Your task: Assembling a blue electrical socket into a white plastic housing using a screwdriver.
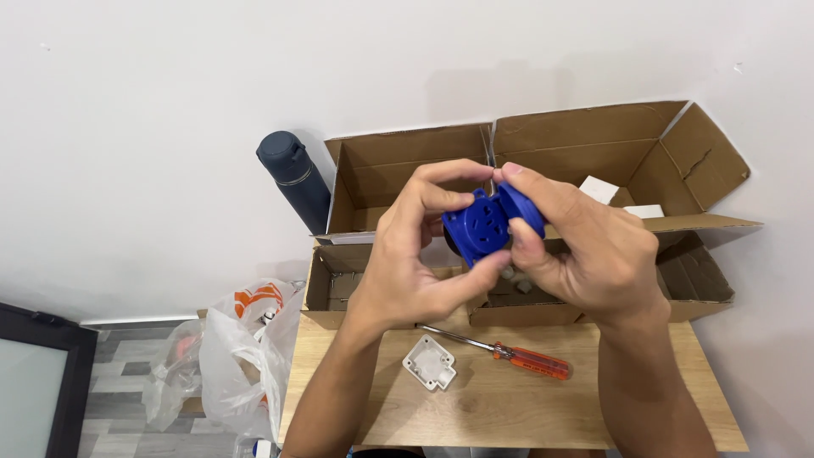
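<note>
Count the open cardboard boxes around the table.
4, possibly more hidden behind the hands: back left box, back right box, front left box, and front right box, all beyond the wooden table.

Left hand (407,254) and right hand (585,246) gripped blue socket (487,225) above wooden table (509,407); white housing (430,362), orange-handled screwdriver (509,349) lay below; cardboard boxes (593,153) behind.

Both forearms rise from the bottom edge and converge at mid-frame. The left hand (407,254) is curled, index finger arched over the top, thumb pressing up from below. The right hand (581,250) meets it from the other side, fingers wrapped, thumb and fingertips pinching inward, wrists slightly bent.
</note>
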